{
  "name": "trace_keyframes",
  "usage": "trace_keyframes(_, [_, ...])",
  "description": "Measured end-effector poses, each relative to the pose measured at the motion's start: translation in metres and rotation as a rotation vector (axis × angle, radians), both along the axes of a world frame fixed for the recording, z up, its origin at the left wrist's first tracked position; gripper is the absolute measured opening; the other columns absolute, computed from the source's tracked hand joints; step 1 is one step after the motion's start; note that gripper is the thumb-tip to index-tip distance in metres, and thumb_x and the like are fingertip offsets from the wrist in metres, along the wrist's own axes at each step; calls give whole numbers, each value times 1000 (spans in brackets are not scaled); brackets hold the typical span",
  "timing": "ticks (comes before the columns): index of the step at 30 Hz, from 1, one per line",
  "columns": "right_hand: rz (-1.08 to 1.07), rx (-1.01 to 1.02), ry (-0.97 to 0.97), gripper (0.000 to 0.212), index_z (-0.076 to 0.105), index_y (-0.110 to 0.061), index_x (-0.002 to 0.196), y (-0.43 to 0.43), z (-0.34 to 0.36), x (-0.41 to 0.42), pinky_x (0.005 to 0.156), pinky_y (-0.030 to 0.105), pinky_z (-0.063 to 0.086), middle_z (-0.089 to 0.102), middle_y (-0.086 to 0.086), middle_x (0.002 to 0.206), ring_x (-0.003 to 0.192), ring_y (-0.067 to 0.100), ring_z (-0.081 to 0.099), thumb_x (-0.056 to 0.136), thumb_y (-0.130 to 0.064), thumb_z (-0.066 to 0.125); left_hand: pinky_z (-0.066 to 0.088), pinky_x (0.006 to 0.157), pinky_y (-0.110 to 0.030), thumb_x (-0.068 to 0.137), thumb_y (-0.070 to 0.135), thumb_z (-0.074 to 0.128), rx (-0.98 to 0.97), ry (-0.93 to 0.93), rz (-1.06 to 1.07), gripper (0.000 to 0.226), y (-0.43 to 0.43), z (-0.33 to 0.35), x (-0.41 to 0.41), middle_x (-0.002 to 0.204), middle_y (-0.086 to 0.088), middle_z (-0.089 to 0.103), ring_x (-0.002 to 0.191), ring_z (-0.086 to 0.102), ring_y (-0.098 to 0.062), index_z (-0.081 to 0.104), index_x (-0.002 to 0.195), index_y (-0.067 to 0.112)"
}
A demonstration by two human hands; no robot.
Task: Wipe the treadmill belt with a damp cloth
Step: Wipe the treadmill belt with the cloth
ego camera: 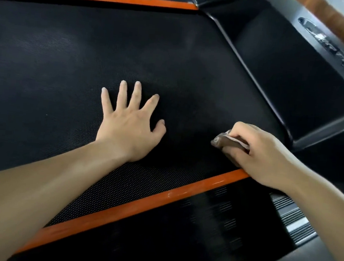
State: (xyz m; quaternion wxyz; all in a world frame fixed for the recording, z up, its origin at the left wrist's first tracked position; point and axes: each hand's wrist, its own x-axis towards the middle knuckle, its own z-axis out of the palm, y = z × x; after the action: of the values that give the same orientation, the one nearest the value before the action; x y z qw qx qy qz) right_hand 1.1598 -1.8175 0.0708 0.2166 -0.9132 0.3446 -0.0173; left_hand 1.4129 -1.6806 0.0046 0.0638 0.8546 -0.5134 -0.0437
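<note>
Left hand (pixel 130 122) flat, fingers spread, on treadmill belt (pixel 69 59). Right hand (pixel 262 153) grips bunched cloth (pixel 226 142) against belt, near orange side strip (pixel 139 204).

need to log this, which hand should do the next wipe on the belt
Right. The right hand already grips the cloth on the belt; the left hand lies flat and open on it.

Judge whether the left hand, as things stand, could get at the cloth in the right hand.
Probably yes. The left hand lies flat on the belt, fingers spread, holding nothing; only bare belt separates its thumb from the cloth, which the right hand grips.
</note>
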Motion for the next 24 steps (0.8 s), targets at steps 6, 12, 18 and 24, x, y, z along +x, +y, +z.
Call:
trace_keyframes(6, [-235,-219,-58,22,60,-23,85,-35,-10,-2,91,31,43,49,0,105,106,17,50,92,-43,62,-6,121,-65,92,66,14,-4,3,5,73,0,0,0,171,-10,1,156,-10,-35,15,159,35])
trace_keyframes(12, [-211,-237,-174,15,57,-31,112,-11,-8,-4,90,39,46,54,-7,110,107,16,52,98,-28,58,-7,121,-64,96,64,20,-9,6,14,69,0,1,-1,171,-10,2,156,-9,-34,16,159,35])
trace_keyframes(18, [-295,-233,93,38,49,-30,117,1,-9,10,96,40,39,47,-4,117,112,22,44,97,-61,42,-6,122,-64,96,63,19,10,-1,17,69,0,1,-2,171,-9,1,156,-10,-34,14,159,36])
trace_keyframes(24, [-141,-280,84,35,42,-17,109,-10,-23,21,87,43,47,57,8,114,104,33,54,96,-48,52,-7,122,-63,97,63,21,6,9,22,67,0,3,-3,171,-9,1,156,-10,-33,15,159,36])
